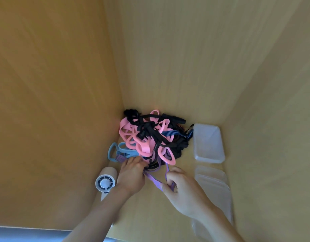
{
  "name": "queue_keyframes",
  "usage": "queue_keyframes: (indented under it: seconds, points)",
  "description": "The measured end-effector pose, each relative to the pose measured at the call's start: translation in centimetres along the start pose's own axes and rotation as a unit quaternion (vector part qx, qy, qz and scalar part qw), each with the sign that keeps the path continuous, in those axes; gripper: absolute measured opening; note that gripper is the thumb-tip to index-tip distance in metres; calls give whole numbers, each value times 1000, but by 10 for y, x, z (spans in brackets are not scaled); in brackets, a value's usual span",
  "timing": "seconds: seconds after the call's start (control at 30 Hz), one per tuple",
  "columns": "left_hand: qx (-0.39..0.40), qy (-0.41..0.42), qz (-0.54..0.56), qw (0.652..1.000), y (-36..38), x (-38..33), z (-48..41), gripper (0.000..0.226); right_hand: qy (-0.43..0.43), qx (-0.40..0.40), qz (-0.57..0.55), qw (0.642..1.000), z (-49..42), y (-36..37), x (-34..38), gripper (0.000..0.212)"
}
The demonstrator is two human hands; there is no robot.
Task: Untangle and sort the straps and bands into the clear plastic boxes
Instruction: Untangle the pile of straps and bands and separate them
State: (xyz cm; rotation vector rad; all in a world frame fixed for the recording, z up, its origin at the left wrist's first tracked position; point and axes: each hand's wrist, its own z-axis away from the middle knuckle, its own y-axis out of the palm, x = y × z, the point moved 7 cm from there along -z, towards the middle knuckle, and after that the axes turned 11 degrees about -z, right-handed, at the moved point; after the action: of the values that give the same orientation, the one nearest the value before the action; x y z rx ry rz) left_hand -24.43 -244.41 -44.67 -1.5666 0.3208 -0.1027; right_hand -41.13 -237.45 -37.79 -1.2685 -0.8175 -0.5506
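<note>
A tangled heap of pink bands (133, 135) and black straps (149, 130) lies in the corner of a wooden surface. A blue band (114, 151) sticks out at its left. A purple strap (153, 179) runs out of the heap's near side. My left hand (132, 175) reaches into the heap's near edge, fingers curled among the straps there. My right hand (182, 187) pinches the purple strap's loop and holds it away from the pile. A clear plastic box (208, 144) stands to the right of the heap, with more clear boxes (213, 180) nearer me.
A white handheld fan (106, 181) lies left of my left wrist. Wooden walls (54, 102) close in the left and back sides. Bare wood (150, 212) shows between my forearms.
</note>
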Motion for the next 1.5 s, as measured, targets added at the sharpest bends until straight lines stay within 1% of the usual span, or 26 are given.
queue_keyframes:
  seconds: [0.07,0.2,0.37,0.47,0.53,0.7,0.77,0.83,0.9,0.97,1.03,1.1,1.27,1.43,1.5]
  points:
    - [17,-11,30,999,-4,0,-1,42,14,8,7,1000,-1,1,-3,35]
    - [33,-28,67,997,-10,3,1,40,63,55,54,995,-1,10,-23,29]
    - [40,-45,97,993,-14,5,7,38,69,80,52,993,-1,22,-35,20]
    - [32,-52,113,992,-18,4,8,34,60,89,38,993,-2,27,-34,17]
    - [24,-66,121,990,-22,5,6,30,53,81,31,995,-4,28,-32,18]
    - [-49,-114,141,982,-41,12,-6,24,40,50,9,998,-15,26,-29,14]
    - [-67,-108,133,983,-45,13,-15,29,36,40,4,999,-19,26,-28,13]
    - [-65,-92,113,987,-47,11,-25,42,29,37,0,999,-21,28,-25,12]
    - [-41,-80,96,991,-46,8,-36,57,25,41,-2,999,-22,30,-23,13]
    - [-10,-81,89,993,-41,4,-42,59,25,47,-5,999,-22,33,-23,14]
    - [12,-81,95,992,-33,3,-43,52,27,50,-8,998,-20,36,-25,16]
    - [13,-89,106,990,-26,6,-37,43,29,48,-11,998,-18,36,-29,15]
    - [-44,-117,182,975,-23,16,-25,31,47,23,-21,998,-20,28,-38,12]
    - [-97,-153,280,943,-34,20,-16,21,52,-54,-36,997,-42,1,-32,14]
    - [-96,-182,308,929,-38,23,-12,16,39,-85,-35,995,-58,-9,-24,14]
